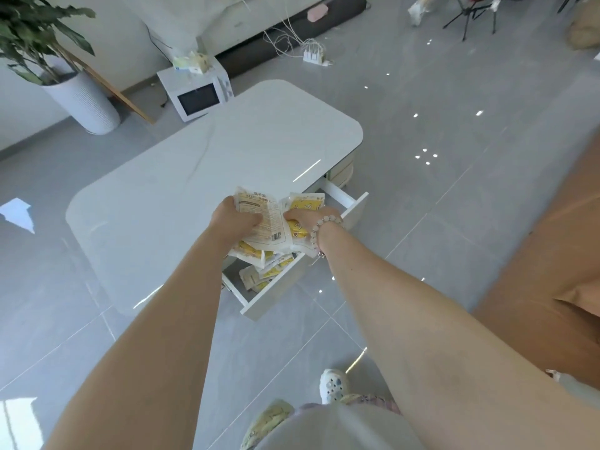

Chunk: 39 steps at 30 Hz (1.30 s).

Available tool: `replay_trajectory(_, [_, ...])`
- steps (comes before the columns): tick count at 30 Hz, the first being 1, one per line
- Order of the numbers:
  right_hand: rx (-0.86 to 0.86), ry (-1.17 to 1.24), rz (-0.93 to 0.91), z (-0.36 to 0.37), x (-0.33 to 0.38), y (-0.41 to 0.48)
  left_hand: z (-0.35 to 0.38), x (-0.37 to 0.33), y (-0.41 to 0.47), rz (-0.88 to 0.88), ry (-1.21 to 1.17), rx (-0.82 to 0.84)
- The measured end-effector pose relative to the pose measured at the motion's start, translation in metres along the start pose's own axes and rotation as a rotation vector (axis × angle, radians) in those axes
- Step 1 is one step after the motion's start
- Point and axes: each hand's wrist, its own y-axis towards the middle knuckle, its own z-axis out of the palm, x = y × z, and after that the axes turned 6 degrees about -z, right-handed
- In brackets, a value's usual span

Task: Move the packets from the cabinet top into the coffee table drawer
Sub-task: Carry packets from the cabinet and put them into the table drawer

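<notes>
Packets (271,219): one bundle of white and yellow sachets, too overlapped to count, held above the open drawer; several more already lying inside it.
Left hand (235,219): fingers (251,220) curled and clamped on the left side of the bundle, over a white packet printed with a barcode.
Right hand (311,217): fingers curled round the right side of the same bundle, over the yellow packets; bead bracelet (324,227) on the wrist.
Drawer (292,271): one, pulled out from the near side of the coffee table, directly beneath both hands; white front panel toward the camera.
Coffee table (194,173): one, glossy white worktop with rounded corners, just behind the bundle.
Around: one white microwave (196,94) on the floor beyond the table, one potted plant (42,43) far left, one power strip (315,53) with trailing cords, one folding chair (470,11) far right, tan sofa (552,271) at right.
Near edge: one white clog (332,384) on grey tile floor (454,141).
In the way: the forearms and the bundle itself, hiding much of the drawer's inside.
</notes>
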Motion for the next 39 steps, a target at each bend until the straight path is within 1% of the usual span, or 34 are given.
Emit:
replay_trajectory(2, [0.037,0.002,-0.002,0.001,0.001,0.006,0.003,-0.001,0.006,-0.008,-0.001,-0.007])
replay_trajectory(5, [0.021,0.018,-0.001,0.003,0.003,0.018,0.006,-0.002,0.017,-0.037,0.005,-0.013])
replay_trajectory(10, [0.040,-0.016,0.036,0.002,0.021,0.047,0.010,-0.010,0.051,-0.052,-0.008,0.004])
replay_trajectory(14, [-0.020,-0.018,0.069,-0.003,0.037,0.079,0.022,-0.028,0.089,-0.050,-0.058,0.068])
replay_trajectory(18, [-0.036,0.001,0.112,0.003,0.061,0.117,0.024,-0.045,0.133,-0.069,-0.081,0.138])
replay_trajectory(21, [0.004,-0.032,0.127,0.012,0.085,0.139,0.016,-0.058,0.170,-0.104,-0.063,0.159])
replay_trajectory(24, [-0.025,-0.034,0.152,0.019,0.101,0.168,0.012,-0.068,0.204,-0.133,-0.033,0.184])
replay_trajectory(27, [-0.048,-0.011,0.192,0.026,0.107,0.194,0.020,-0.071,0.236,-0.189,-0.001,0.246])
replay_trajectory(29, [-0.086,-0.004,0.215,0.027,0.106,0.210,0.034,-0.067,0.259,-0.210,0.010,0.272])
replay_trajectory(32, [-0.108,-0.013,0.260,0.025,0.094,0.224,0.053,-0.062,0.269,-0.238,0.044,0.291])
replay_trajectory(36, [-0.117,-0.079,0.367,0.029,0.053,0.249,0.086,-0.038,0.280,-0.298,0.107,0.328])
replay_trajectory(39, [-0.078,-0.129,0.430,0.036,0.020,0.276,0.113,-0.010,0.292,-0.339,0.114,0.321])
